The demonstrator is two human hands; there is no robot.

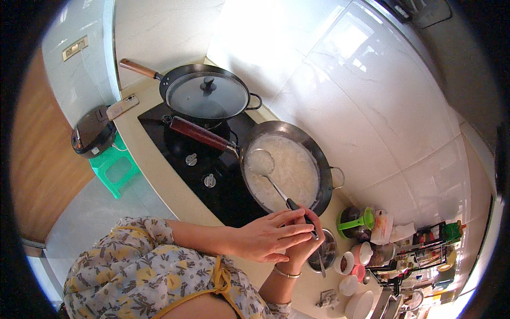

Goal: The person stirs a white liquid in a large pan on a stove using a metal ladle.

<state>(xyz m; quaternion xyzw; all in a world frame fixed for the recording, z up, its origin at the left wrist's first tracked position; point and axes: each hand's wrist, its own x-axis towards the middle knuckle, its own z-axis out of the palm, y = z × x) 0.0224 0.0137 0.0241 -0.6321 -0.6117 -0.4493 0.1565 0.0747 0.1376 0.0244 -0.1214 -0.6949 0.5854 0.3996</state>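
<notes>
My right hand (303, 245), with a bracelet at the wrist, grips the black handle of a metal ladle (276, 187). The ladle's round bowl rests in the whitish, foamy liquid (295, 171) inside a wok (285, 127). My left hand (271, 237) lies palm down over my right hand and the handle's end, its fingers spread. The wok has a dark red handle pointing to the upper left and stands at the right end of a black cooktop (215, 195). Behind it, a second pan (167, 85) with a wooden handle is covered by a glass lid (227, 99).
A metal bowl (328, 239) with a utensil, small bowls (349, 285), a green-handled container (354, 223) and a rack (426, 257) line the right side. A phone (122, 107) lies on the counter's left end; a rice cooker (93, 131) stands on a green stool (119, 167).
</notes>
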